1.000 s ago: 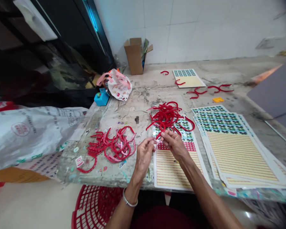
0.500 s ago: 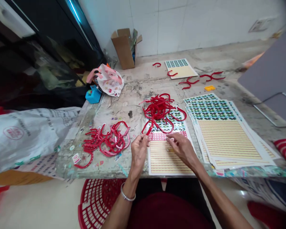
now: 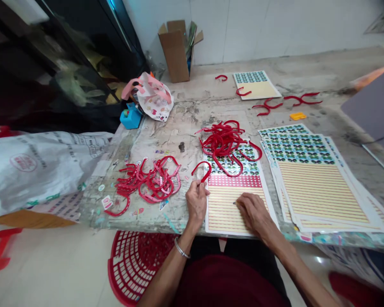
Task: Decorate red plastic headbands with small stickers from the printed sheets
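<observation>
Pinched in my left hand is one end of a curved red band, at the left edge of a sticker sheet. My right hand is over the sheet's striped lower part, fingertips together; a tiny dark bit shows at them, too small to name. A tangle of plain red bands covers part of the sheet's green-and-blue top. Further left lies a pile of red and pink bands, some with white dots.
Stacked sticker sheets lie at right. Behind are another sheet, loose red bands, a yellow piece, a cardboard box, a white bag and a blue dispenser. A red basket stands below the table edge.
My right hand has moved down the sheet, away from the pink dotted strip. The band in my left hand now stands apart from the tangle. The view has shifted slightly.
</observation>
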`<control>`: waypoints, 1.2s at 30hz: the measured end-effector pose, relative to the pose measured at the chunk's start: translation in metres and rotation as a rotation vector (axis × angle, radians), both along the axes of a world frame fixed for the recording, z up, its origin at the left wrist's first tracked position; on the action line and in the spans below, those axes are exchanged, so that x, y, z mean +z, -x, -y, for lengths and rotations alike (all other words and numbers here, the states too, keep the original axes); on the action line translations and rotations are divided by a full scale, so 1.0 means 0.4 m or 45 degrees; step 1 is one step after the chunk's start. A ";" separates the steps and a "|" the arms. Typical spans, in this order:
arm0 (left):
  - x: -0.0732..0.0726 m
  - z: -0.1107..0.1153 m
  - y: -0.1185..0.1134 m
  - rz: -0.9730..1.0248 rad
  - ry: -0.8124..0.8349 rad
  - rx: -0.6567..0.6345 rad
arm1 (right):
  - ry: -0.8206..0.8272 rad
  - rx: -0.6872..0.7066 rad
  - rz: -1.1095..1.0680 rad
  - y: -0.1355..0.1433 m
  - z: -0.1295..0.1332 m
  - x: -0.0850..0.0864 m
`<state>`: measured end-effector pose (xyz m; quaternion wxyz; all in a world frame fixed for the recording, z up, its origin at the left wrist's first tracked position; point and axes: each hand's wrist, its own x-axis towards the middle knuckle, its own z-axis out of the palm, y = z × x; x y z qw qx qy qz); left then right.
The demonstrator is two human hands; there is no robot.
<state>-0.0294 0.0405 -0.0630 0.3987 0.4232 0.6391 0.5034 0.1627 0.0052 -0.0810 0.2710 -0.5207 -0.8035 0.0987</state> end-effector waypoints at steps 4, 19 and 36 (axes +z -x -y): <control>-0.005 -0.010 -0.014 -0.070 0.036 -0.040 | 0.101 0.009 0.018 0.006 -0.007 0.026; -0.026 -0.032 -0.010 -0.003 0.085 -0.115 | 0.017 0.325 0.119 0.111 -0.228 0.052; -0.034 -0.033 -0.011 -0.128 0.049 -0.111 | 0.088 0.563 0.064 0.121 -0.247 0.029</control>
